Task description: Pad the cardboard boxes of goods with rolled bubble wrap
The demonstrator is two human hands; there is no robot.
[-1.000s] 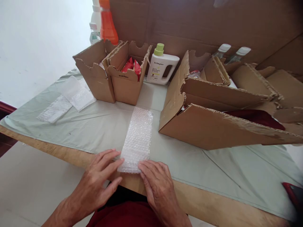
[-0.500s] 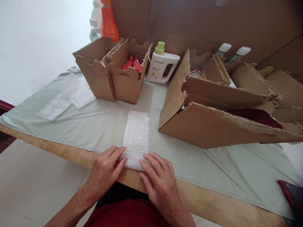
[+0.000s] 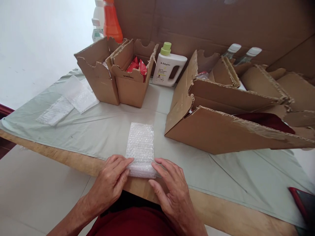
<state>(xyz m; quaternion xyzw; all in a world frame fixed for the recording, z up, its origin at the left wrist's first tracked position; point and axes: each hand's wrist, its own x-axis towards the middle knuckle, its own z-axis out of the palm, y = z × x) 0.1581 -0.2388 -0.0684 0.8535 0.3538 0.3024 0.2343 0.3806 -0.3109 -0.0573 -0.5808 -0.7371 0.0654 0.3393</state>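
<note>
A strip of clear bubble wrap (image 3: pixel 140 144) lies on the pale green cloth (image 3: pixel 98 131) near the table's front edge. Its near end is rolled into a small roll (image 3: pixel 142 170). My left hand (image 3: pixel 110 182) presses its fingertips on the left end of that roll. My right hand (image 3: pixel 172 191) has its fingers on the right end. Both hands have fingers curved over the roll, pinching it between them.
Two small open cardboard boxes (image 3: pixel 115 72) stand at the back left, one with red packets (image 3: pixel 136 65). A white bottle with a green cap (image 3: pixel 168 65) stands behind. A large torn cardboard box (image 3: pixel 221 124) lies on the right. More bubble wrap pieces (image 3: pixel 69 101) lie at the left.
The flat part of the bubble wrap has grown shorter as its near end was rolled up away from me. Both hands moved slightly forward with the roll.
</note>
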